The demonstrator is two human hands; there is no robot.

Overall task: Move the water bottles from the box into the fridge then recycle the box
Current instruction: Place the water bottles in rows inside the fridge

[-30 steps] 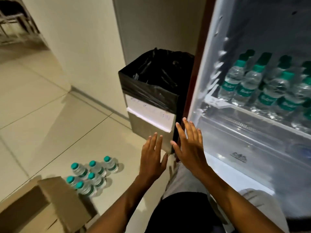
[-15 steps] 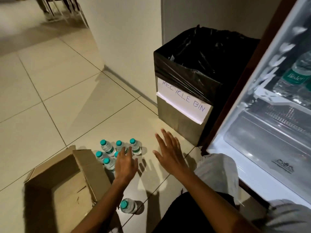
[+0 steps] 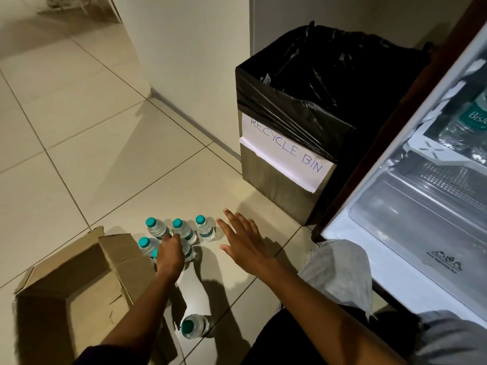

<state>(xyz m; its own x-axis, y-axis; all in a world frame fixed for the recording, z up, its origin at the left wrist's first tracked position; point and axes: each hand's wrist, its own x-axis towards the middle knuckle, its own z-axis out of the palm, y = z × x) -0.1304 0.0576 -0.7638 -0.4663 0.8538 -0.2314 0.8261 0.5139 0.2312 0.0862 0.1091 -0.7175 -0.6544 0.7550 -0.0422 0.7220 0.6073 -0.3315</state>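
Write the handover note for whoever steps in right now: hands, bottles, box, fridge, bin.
Left hand grips a bottle in the floor cluster. Right hand is open, hovering beside the cluster, holding nothing.
One more bottle stands apart, nearer the person.
Box is open on the floor; no bottles visible inside.
Fridge is open, some bottles shelved.
Left: shelve the floor bottles, then put the box in the recycle bin.

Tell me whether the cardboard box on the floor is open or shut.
Open. The cardboard box has its flaps spread apart, and its bare brown inside shows with no bottles visible in it.
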